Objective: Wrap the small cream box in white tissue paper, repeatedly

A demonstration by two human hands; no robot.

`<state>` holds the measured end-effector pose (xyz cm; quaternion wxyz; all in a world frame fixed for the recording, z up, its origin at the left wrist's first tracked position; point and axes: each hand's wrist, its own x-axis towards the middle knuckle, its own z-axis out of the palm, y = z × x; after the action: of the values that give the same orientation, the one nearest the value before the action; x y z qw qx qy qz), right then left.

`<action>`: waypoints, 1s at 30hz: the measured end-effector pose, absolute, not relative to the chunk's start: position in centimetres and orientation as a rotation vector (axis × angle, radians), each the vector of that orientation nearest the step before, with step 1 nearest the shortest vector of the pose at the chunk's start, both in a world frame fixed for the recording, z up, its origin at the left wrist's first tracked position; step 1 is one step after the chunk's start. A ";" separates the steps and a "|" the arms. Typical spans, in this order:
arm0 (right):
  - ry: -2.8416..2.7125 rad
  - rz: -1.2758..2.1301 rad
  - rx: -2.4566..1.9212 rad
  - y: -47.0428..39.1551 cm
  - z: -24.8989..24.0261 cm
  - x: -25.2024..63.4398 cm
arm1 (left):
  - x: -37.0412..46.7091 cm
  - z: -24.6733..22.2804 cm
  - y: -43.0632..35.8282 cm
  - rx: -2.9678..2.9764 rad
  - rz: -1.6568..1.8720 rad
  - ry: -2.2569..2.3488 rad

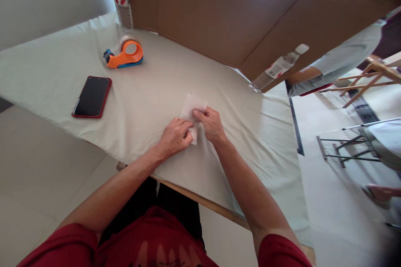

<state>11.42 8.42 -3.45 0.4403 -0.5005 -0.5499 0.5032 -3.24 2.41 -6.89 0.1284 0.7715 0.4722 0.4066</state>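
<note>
In the head view, a thin white sheet [193, 103] lies between the two hands, low over the cloth-covered bench [150, 91] and near its front edge. Its long axis runs roughly away from the body, with the far end showing past the fingers and a crumpled near end poking out below them. The left hand [176, 137] closes on the near part from the left, fingers curled in; the right hand [212, 124] pinches the right edge a little farther up, thumb on top. Both hands are narrow around the sheet and equally close to it (whether it is paper or soft film, I cannot tell)

A red-edged phone [92, 96] lies to the left, and beyond it an orange tape dispenser [125, 56] carries a roll of tape. Two transparent plastic bottles, one far left [121, 2] and one to the right [277, 69], are beside the cardboard panel [200, 8]; both have caps or necks upward, and their fill levels are hard to read
</note>
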 end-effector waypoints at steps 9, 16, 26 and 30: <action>-1.399 1.228 -1.115 4.7 -3.1 12.2 | -3.8 -7.1 2.3 1.930 1.382 1.552; -1.660 1.207 -0.971 2.9 -2.9 12.8 | -4.6 -7.1 3.6 1.801 1.190 1.219; -1.936 0.857 -0.912 1.6 -4.9 14.2 | -4.8 -7.1 3.4 1.439 1.147 1.011; -2.071 0.709 -0.871 1.3 -5.8 14.5 | -5.2 -6.4 3.3 1.428 1.107 0.983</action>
<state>14.49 1.32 -5.80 0.3826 -0.3417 -0.8121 0.2780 -5.17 3.30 -6.40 0.5161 0.5945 0.4095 0.4610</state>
